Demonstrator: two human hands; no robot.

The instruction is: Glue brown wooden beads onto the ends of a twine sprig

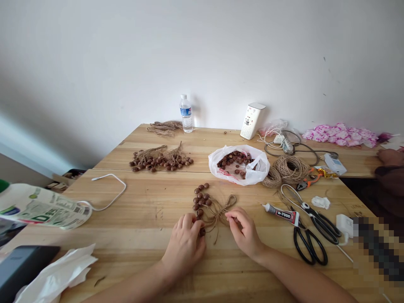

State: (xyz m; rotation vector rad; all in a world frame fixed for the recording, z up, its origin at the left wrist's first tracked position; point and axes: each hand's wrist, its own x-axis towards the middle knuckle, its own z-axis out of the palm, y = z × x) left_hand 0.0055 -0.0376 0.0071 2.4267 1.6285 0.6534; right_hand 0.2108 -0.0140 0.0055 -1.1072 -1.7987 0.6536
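On the table in front of me lies a bundle of thin twine (217, 211) with a knotted loop (231, 200) at its upper right. Round brown nuts (202, 199) hang on the strands' left ends. My left hand (184, 237) rests at the lower left of the bundle, fingers closed round a brown nut (202, 232) that shows partly by the thumb. My right hand (244, 233) is just right of the strands, thumb and forefinger pinched together; whatever is between them, perhaps a strand end, is too small to make out.
Behind lie finished-looking nut bunches (160, 160) and a white plastic bag (238, 179) of nuts. Twine rolls (292, 168), pliers (307, 182), a glue tube (282, 213) and scissors (311, 246) are at right. A water bottle (186, 115) and white box (252, 121) stand by the wall.
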